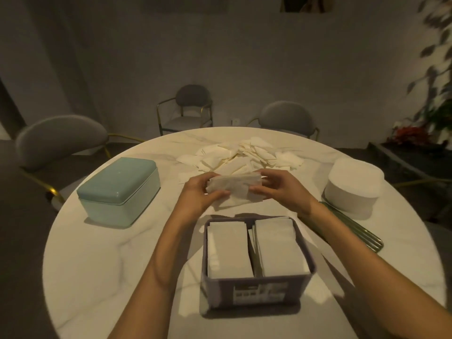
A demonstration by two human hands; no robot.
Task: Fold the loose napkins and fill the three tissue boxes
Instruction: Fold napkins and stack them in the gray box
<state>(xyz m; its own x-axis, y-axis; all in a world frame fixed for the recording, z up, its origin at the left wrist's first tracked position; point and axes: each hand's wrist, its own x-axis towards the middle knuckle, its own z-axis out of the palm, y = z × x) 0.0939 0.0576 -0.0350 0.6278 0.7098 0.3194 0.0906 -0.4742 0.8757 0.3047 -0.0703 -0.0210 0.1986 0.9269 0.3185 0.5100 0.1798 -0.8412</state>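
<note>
Holding one napkin with both hands, left hand and right hand pinching its ends. Purple box below is packed with two folded stacks.

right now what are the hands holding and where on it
Both hold one folded napkin above the table: left hand grips its left end, right hand its right end.

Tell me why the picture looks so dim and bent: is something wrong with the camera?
Head view: the room is dimly lit with a warm cast; the wide lens bows the table edge and the walls; the plant at the right edge is smeared; the napkin in both hands looks soft, while the grey box shows clearly.
</note>
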